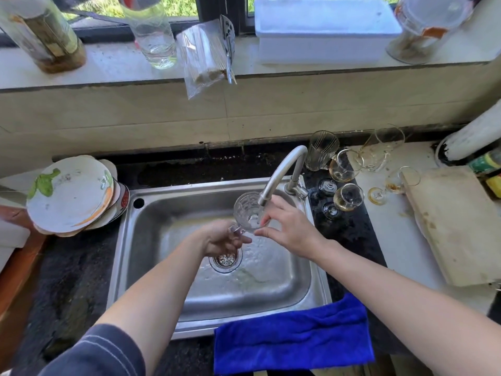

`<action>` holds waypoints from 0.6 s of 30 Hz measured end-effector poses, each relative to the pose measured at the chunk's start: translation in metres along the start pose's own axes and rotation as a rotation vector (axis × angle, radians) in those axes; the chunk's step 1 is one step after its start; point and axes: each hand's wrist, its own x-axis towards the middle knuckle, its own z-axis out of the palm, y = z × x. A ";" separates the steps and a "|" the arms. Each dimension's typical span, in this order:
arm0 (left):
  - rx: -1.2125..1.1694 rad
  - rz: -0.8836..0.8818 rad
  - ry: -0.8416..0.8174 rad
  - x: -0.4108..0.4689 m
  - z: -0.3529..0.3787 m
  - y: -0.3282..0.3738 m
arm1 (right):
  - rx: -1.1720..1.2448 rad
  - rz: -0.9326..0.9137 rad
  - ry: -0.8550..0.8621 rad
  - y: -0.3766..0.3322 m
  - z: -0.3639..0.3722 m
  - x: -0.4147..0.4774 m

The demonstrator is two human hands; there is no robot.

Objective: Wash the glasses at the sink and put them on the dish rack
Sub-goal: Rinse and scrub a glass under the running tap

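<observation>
Over the steel sink (151,240) I hold a clear stemmed glass (248,210) tilted under the faucet spout (282,172). My left hand (222,240) grips its stem and foot. My right hand (287,226) touches the bowl's rim with thumb and fingertips. Water wets the sink floor around the drain (225,260). Several dirty glasses stand on the counter right of the faucet: a tumbler (321,153), stemmed glasses (345,165) (349,196), and one lying on its side (393,183).
Stacked plates (73,194) lean at the sink's left. A blue cloth (292,337) hangs over the front edge. A wooden cutting board (458,223) lies at the right. Bottles, a bag and a white box (322,28) sit on the windowsill.
</observation>
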 end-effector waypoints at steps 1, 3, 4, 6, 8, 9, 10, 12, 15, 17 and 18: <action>-0.029 0.000 -0.006 0.002 0.003 0.004 | -0.018 -0.005 -0.002 0.002 -0.001 -0.002; -0.095 0.039 0.038 0.006 0.009 0.009 | -0.149 -0.046 0.064 0.005 -0.004 -0.008; -0.128 0.068 0.079 0.009 0.012 0.010 | -0.257 -0.103 0.139 0.005 -0.006 -0.011; -0.160 0.153 0.169 0.015 0.015 0.012 | -0.422 -0.227 0.237 0.006 -0.006 -0.018; -0.140 0.245 0.246 0.021 0.017 0.013 | -0.477 -0.158 0.075 0.000 0.000 -0.022; -0.125 0.279 0.270 0.023 0.019 0.015 | -0.470 -0.041 -0.060 -0.004 0.003 -0.018; -0.110 0.303 0.289 0.025 0.020 0.016 | -0.471 0.075 -0.183 -0.008 0.007 -0.011; -0.089 0.323 0.327 0.026 0.022 0.020 | -0.501 0.180 -0.317 -0.011 0.014 0.006; -0.086 0.329 0.395 0.029 0.012 0.020 | -0.456 0.140 -0.351 -0.009 0.018 0.005; -0.083 0.334 0.447 0.028 0.003 0.019 | -0.510 0.087 -0.427 0.001 0.016 -0.004; -0.081 0.336 0.451 0.028 0.004 0.018 | -0.545 0.097 -0.430 0.004 0.014 -0.005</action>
